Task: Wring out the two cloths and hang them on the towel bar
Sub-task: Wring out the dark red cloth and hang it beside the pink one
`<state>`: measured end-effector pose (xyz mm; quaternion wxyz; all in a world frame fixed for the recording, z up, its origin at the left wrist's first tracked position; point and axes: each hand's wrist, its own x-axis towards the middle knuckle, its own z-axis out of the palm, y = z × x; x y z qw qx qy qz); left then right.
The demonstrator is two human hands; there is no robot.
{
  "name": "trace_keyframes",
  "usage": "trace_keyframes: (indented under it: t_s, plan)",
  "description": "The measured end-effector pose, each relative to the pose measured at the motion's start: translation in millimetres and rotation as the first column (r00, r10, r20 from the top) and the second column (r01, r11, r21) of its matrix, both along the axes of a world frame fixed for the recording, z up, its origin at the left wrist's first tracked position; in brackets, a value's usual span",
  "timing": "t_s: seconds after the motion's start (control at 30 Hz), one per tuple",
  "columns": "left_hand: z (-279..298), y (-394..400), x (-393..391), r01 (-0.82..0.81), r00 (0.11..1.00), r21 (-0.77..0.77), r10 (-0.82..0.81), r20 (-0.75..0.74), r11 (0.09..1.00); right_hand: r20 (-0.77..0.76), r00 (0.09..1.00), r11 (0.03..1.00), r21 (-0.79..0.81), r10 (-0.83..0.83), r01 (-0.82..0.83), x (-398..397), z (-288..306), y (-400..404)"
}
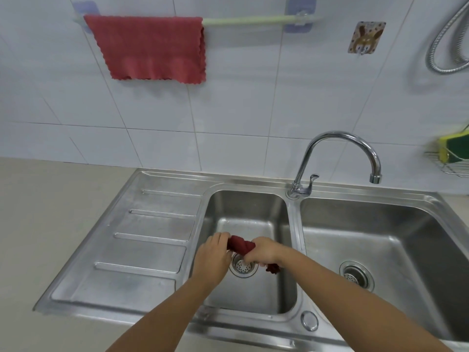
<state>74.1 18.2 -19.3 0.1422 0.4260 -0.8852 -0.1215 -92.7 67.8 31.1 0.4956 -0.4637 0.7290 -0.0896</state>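
Note:
A dark red wet cloth is twisted into a rope above the drain of the left sink basin. My left hand grips its left end and my right hand grips its right end, with a loose tail hanging below my right wrist. A second, lighter red cloth hangs spread over the left part of the pale green towel bar on the tiled wall.
A chrome faucet arches over the divider toward the right basin. The ribbed drainboard lies left of the basins. A wire rack with a green-yellow sponge hangs at far right, a shower hose above it.

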Motion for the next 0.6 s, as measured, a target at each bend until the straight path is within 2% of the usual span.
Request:
trace_keyframes:
  t_s: [0.1,0.27,0.33,0.43,0.47,0.6]
  plan:
    - [-3.2,7.4,7.5,0.065,0.994,-0.120,-0.075,-0.075,0.991,0.271,0.958,0.985,0.167,-0.091,0.047,-0.4,15.2,-0.3]
    - [-8.9,10.7,12.1,0.117,0.980,-0.270,-0.156,-0.127,0.956,0.461,0.877,0.918,0.391,-0.139,-0.060,3.8,26.0,-2.7]
    - [-9.7,9.7,11.1,0.130,0.971,-0.221,-0.169,-0.167,0.966,0.498,0.851,0.895,0.439,-0.165,-0.083,6.9,28.3,-0.3]
    - [-0.5,10.4,11.1,0.202,0.958,-0.006,-0.199,-0.205,0.979,0.511,0.835,0.878,0.473,-0.203,-0.076,8.3,28.1,7.0]
    - [1.5,9.8,11.9,0.228,0.961,0.036,-0.218,-0.172,0.973,0.497,0.846,0.874,0.479,-0.193,-0.082,8.5,26.1,8.9]
    - [7.7,6.5,11.9,0.307,0.951,-0.012,-0.306,0.041,0.952,0.388,0.916,0.866,0.489,-0.107,-0.106,10.2,17.3,18.0]
